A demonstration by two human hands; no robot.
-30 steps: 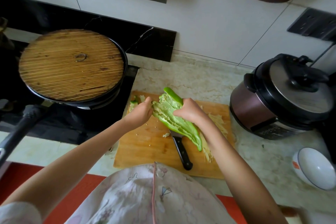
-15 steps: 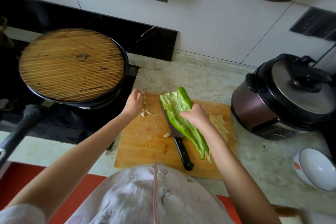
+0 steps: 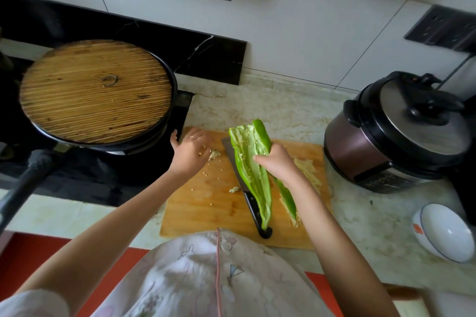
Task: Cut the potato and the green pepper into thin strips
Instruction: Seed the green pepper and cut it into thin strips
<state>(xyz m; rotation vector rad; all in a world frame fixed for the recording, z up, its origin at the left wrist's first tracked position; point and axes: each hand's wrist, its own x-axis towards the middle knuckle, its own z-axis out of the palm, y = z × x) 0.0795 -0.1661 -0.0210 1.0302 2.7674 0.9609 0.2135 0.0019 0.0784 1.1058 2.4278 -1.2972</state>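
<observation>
Pan (image 3: pixel 98 90) crowds the board (image 3: pixel 206 211) at upper left, cooker (image 3: pixel 396 136) at its right. Right hand (image 3: pixel 279 162) grasps the pepper (image 3: pixel 249 162) over the knife (image 3: pixel 229 152); left hand (image 3: pixel 189 154), released, hovers left of it.

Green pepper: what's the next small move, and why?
Probably lay the split-open long green pepper flat on the wooden cutting board. The right hand grips it in the air above the black-handled knife, its pale inside looks mostly cleared, and the open left hand is over the seed scraps.
</observation>
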